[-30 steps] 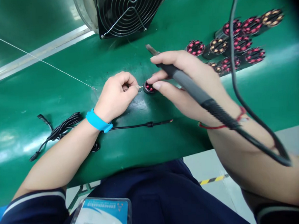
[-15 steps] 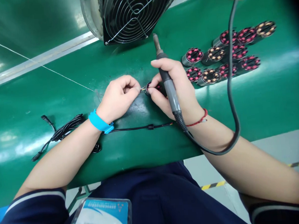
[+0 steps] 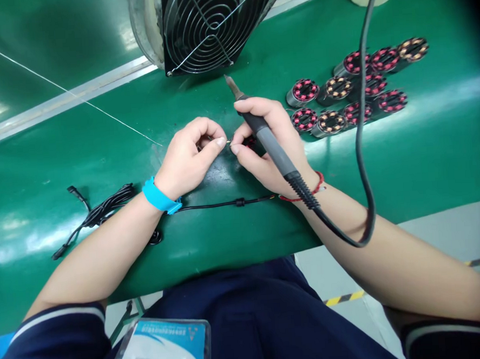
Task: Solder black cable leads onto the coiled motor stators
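Note:
My right hand (image 3: 289, 136) is closed around a soldering iron (image 3: 274, 149), whose bare metal tip points up and away to the left. The same hand's thumb and forefinger come together near a thin wire (image 3: 228, 142). My left hand (image 3: 192, 158) is closed in a pinch on that wire, its fingertips almost touching those of my right hand. Partly hidden under the right fingers is a motor stator with red windings (image 3: 249, 141). Below the hands a black cable (image 3: 217, 205) with bare coloured wire ends lies on the green table (image 3: 227, 234).
Several wound stators (image 3: 332, 122), red and copper, stand in rows at the right. A fan with a wire guard (image 3: 212, 32) is at the back. Coiled black cable (image 3: 107, 204) lies left. The iron's cord (image 3: 361, 139) loops over my right forearm. A white strand (image 3: 84, 99) crosses the left.
My right hand has shifted slightly left, closer to my left hand. The soldering iron has tilted further left, its tip lower. The view has moved a little.

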Demonstrator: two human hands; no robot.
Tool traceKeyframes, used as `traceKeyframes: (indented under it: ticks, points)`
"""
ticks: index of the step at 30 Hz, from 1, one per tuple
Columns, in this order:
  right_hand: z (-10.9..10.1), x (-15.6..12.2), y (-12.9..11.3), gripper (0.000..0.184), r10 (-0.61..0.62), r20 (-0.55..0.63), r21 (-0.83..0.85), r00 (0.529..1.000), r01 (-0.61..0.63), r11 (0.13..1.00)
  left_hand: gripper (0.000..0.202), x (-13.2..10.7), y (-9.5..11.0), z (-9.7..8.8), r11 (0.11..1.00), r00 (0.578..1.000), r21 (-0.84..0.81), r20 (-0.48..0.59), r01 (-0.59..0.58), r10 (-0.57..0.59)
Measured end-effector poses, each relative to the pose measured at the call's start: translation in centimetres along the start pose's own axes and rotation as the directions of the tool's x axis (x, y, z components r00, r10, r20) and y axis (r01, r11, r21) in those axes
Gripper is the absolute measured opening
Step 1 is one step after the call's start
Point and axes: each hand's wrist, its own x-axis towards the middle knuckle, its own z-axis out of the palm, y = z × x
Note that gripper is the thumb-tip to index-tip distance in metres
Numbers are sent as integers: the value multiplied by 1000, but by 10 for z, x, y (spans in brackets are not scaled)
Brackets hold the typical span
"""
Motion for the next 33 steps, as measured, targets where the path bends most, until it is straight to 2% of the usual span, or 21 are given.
traceKeyframes:
  ticks: [4, 8, 13, 22, 29, 33]
  points:
    - [-1, 0, 2, 47, 49, 1, -32, 999, -49, 998, 11, -1, 0, 1, 998, 999, 52, -9, -43, 44]
    - [-1, 1, 1, 45, 26, -5, -9, 1000, -26, 1000, 8, -1, -1, 2, 1000, 998, 12, -62, -16, 17]
    - [0, 0, 2, 46, 30, -20, -7, 999, -30, 1000, 14, -1, -1, 1, 997, 998, 77, -55, -32, 36]
    - [-3, 0, 1, 50, 62, 19, -20, 998, -62, 998, 18, -3, 4, -2, 966, 989, 216, 2, -143, 146]
    - [-6, 3, -3, 55, -56, 5, 75, 998, 55, 996, 12, -4, 5, -2, 914, 954, 278, 40, -297, 298]
    - [-10, 4, -4, 59, -55, 34, 110, 998, 51, 993, 14, 0, -5, 2, 921, 952, 254, -8, -295, 307]
